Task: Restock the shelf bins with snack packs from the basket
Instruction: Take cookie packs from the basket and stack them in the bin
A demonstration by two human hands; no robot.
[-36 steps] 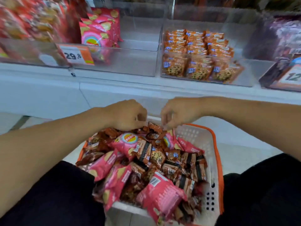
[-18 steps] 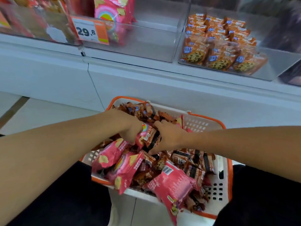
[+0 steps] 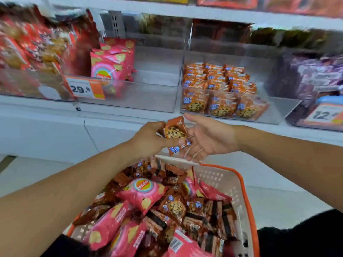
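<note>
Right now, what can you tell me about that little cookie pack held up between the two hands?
The cookie pack is a small, glossy brown-orange wrapper, plastic by its look, printed with a chocolate-chip cookie and a blue logo near its lower end. It looks sealed and is tilted, raised above the basket and in front of the shelf's edge. The left hand grips it, along with what seem to be more packs behind it. The right hand, fingers open, touches its right side.

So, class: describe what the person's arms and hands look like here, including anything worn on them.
Both forearms are bare, with no sleeves in view. The left hand and right hand wear no gloves, and no rings, watch or bracelet can be seen on them or on the wrists. The dark clothing at the bottom corners seems to cover the legs, not the arms.
</note>
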